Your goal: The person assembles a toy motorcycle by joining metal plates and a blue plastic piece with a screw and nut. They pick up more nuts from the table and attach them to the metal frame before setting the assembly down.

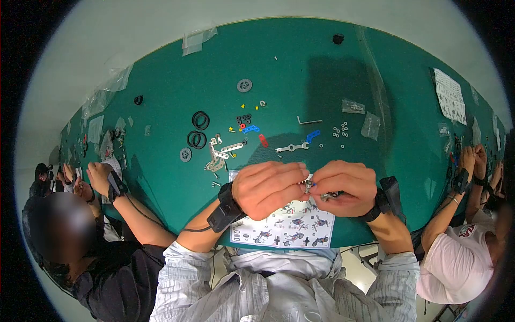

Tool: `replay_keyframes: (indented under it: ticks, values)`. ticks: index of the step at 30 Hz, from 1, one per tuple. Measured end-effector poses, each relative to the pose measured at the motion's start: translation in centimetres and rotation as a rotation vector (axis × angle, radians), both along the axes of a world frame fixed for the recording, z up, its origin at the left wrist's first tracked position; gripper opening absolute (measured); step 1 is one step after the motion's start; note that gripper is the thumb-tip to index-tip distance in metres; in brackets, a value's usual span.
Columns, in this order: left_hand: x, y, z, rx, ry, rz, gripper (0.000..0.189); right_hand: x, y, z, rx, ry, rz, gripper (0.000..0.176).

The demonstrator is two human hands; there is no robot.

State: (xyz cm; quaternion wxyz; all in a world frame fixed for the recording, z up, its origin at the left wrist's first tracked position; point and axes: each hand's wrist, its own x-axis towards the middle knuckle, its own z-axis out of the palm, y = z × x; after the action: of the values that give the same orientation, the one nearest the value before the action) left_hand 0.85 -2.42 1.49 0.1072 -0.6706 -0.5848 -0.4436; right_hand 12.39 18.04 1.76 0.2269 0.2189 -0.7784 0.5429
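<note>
My left hand (pixel 268 188) and my right hand (pixel 346 187) meet over the near edge of the green table (pixel 300 70), both closed on a small metal assembly (pixel 311 186) of grey and blue pieces held between the fingertips. Under the hands lies a printed instruction sheet (pixel 284 228) with pictures of small vehicles. Each wrist wears a black band with a device. Just beyond my hands lie a silver wrench (pixel 291 147), a blue strip (pixel 313 136), a red strip (pixel 263 140) and grey perforated strips (pixel 220 155).
Black rubber tyres (pixel 198 129), grey wheels (pixel 244 85), an Allen key (pixel 309 121), small nuts (pixel 340 130) and plastic bags (pixel 353 106) dot the table. One person sits at my left (pixel 96 241), another at my right (pixel 461 252), each with hands at the table edge.
</note>
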Motion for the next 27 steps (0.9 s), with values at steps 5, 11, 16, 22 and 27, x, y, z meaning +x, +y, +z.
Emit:
replay_keyframes:
  ticks: [5,11,16,22,27]
  values:
    - [0.00,-0.01,0.12,0.000,-0.024,-0.005,0.042,0.08,0.02,-0.15,-0.007,-0.002,0.000,0.034]
    - [0.11,-0.05,0.17,-0.022,0.042,0.027,0.040,-0.02,0.03,-0.09,-0.006,-0.009,0.004,0.034]
    - [0.10,-0.07,-0.12,-0.025,0.089,0.049,0.037,-0.10,-0.01,0.06,-0.001,-0.016,0.002,0.033]
    - [-0.11,0.11,-0.13,-0.021,0.094,0.050,0.035,-0.11,-0.15,0.29,0.018,-0.017,-0.028,0.030]
    - [-0.30,0.13,0.10,-0.037,0.093,0.052,0.035,-0.19,-0.15,0.17,0.040,0.000,-0.066,0.027]
